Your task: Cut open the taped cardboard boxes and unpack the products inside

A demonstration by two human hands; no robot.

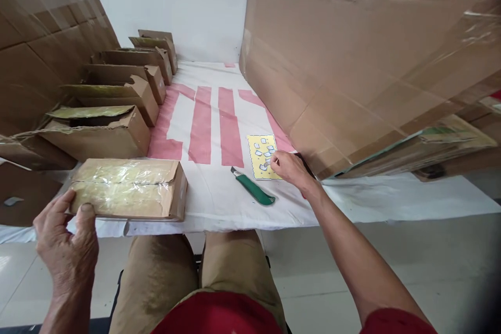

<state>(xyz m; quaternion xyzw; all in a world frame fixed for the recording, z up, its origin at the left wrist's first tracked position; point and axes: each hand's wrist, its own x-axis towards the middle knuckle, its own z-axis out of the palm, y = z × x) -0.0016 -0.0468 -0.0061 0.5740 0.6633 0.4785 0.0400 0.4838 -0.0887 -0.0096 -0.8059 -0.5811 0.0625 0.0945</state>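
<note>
A taped cardboard box lies at the front left of the table, its top covered by shiny clear tape. My left hand grips the box's near left corner, thumb on the front and fingers over the end. Over on the right, a yellow card with several small whitish pieces or printed shapes on it lies flat. My right hand is closed in a pinch above the card's right side; whatever is between the fingertips is too small to make out. A green utility knife rests just in front of the card, its tip pointing away to the left.
Several open cardboard boxes stand in a row along the left side. A large cardboard panel leans up on the right, and another cardboard wall rises at the left. Pink strips mark the white tablecloth.
</note>
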